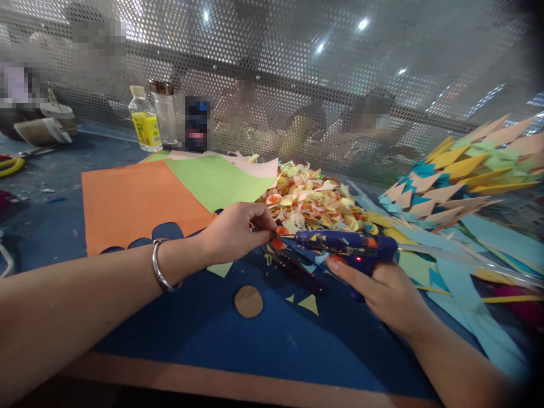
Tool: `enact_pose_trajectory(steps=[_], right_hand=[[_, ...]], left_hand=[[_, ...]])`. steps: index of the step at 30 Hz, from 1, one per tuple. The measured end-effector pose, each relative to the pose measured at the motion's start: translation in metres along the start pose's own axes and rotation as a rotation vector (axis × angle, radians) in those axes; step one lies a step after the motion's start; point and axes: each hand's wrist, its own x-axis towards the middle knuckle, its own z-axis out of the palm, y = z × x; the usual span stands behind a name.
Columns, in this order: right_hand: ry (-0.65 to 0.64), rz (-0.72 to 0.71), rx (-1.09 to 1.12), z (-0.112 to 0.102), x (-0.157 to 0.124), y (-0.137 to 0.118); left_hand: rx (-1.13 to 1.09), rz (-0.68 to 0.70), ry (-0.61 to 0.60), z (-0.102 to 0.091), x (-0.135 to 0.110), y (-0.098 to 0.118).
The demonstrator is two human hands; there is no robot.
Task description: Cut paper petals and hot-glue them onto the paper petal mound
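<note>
My right hand grips a blue glue gun held level, its nozzle pointing left and a small red light glowing on its body. My left hand, with a silver bangle on the wrist, pinches a small orange paper piece right at the nozzle tip. Both hands hover over a dark blue mat. Just behind them lies a heap of small yellow, pink and orange paper cut-outs.
Orange and green paper sheets lie at the left. Blue, yellow and tan triangles and strips pile at the right. A brown paper disc and yellow triangles sit on the mat. Bottles stand before a perforated screen; people sit behind it.
</note>
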Motion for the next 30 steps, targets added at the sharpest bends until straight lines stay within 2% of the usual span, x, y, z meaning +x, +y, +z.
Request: enact_pose_trajectory(steps=[5,20,30], right_hand=[[-0.001,-0.002,0.027,-0.0001,0.0008,-0.0006],[-0.058,-0.035,-0.08,-0.005,0.0051,0.0059],[-0.069,-0.006,-0.08,-0.0049,0.0063,0.0061]], left_hand=[[-0.002,-0.004,-0.005,0.0,-0.0005,0.0004],[0.006,0.007,-0.004,0.0006,0.0001,-0.003],[-0.072,-0.044,0.0,0.0003,0.0014,-0.0036]])
